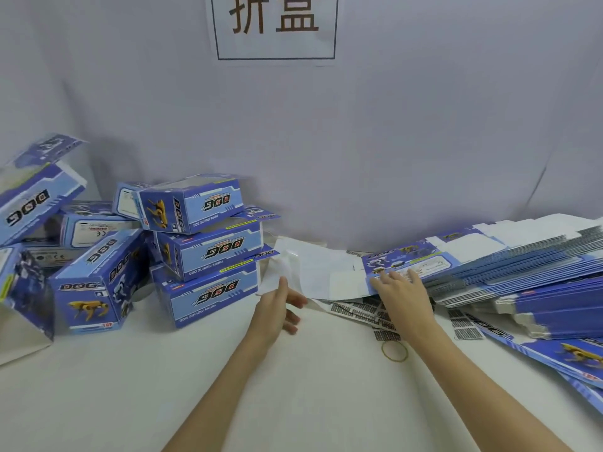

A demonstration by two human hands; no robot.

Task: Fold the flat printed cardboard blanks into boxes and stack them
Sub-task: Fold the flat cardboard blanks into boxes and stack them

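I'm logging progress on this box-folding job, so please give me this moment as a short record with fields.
left hand: left hand holds the edge of a white sheet, thumb on top
right hand: right hand rests with straight fingers on the top flat blank
flat blanks: fanned pile at the right, printed side up
folded boxes: loose stack at the left, three stacked neatly, others tilted
loose items: rubber band and barcode sheets on the table
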